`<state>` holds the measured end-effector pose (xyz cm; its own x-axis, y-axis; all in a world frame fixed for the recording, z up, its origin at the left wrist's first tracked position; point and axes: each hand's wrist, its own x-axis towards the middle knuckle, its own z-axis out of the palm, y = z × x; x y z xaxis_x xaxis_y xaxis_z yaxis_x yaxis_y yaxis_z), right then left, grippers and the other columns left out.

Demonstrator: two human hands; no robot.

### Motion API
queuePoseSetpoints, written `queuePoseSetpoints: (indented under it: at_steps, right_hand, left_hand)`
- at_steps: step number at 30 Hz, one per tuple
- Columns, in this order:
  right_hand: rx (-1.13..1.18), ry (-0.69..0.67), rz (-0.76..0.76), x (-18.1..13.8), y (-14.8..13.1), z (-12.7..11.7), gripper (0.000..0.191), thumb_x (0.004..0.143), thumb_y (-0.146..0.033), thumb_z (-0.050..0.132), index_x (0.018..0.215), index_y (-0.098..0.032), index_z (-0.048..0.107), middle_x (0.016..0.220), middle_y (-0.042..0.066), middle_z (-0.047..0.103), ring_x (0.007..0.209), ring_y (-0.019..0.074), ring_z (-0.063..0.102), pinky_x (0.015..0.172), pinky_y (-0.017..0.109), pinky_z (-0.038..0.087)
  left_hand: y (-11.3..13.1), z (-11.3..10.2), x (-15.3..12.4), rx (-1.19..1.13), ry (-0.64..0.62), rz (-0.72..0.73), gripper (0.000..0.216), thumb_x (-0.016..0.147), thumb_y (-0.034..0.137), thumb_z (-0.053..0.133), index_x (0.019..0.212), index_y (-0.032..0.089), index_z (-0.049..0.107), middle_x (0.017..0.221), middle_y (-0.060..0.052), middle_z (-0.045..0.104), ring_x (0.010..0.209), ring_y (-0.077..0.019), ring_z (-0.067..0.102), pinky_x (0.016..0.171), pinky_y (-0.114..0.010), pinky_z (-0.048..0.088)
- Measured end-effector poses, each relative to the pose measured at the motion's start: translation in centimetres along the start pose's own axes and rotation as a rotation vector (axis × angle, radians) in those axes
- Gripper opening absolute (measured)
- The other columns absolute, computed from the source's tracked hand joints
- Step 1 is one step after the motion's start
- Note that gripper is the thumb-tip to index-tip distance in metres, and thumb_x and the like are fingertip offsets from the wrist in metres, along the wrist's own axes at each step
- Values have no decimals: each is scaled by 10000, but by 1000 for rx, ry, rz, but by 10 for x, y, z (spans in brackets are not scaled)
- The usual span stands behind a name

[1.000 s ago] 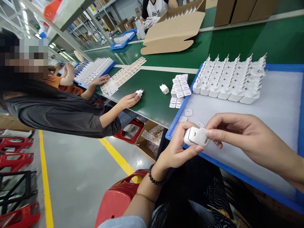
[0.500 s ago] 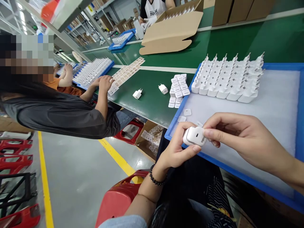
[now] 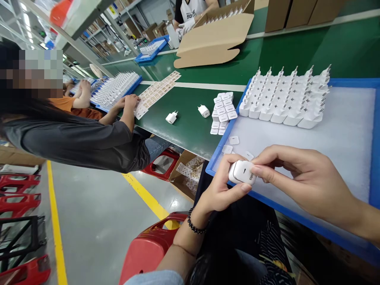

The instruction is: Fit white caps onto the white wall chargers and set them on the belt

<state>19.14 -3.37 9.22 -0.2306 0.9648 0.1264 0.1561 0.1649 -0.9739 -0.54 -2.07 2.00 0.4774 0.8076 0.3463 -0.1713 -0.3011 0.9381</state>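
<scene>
My left hand [image 3: 224,184] is wrapped around a white plug charger [image 3: 234,172], its end face turned up. Over that face lies a thin white cover plate [image 3: 244,170] with a small dark slot and grey lettering. The thumb and forefinger of my right hand [image 3: 297,180] pinch the plate's right edge. Whether the plate sits fully flush cannot be seen. Close by, several loose cover plates [image 3: 234,140] lie in the corner of a blue-rimmed tray [image 3: 374,166]. Rows of white plug chargers [image 3: 282,101] stand pins up at the tray's far side.
Stacked white plates [image 3: 225,107] and two single chargers [image 3: 204,111] rest on the green table [image 3: 192,136]. A co-worker [image 3: 77,136] sits at left by a sheet of square pieces [image 3: 157,93]. An opened carton [image 3: 213,39] lies farther back; a red stool [image 3: 148,249] stands below.
The cover plate has tilted down closer against the charger's face. My right hand has shifted slightly left and down with it, while my left hand keeps its hold.
</scene>
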Motion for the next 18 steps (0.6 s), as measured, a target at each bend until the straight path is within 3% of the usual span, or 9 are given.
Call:
queuePoseSetpoints:
  at_steps: [18]
  right_hand:
    - [-78,-12,27,-4,-1,-1,179,934,-374,741,787,-273,756,756,-4,751,670,182,649,603,304,500]
  left_hand:
    - [3,2,1,136,12,-6,458,925,595,675,1145,226,515,995,-43,577,881,-194,553,800,-352,483]
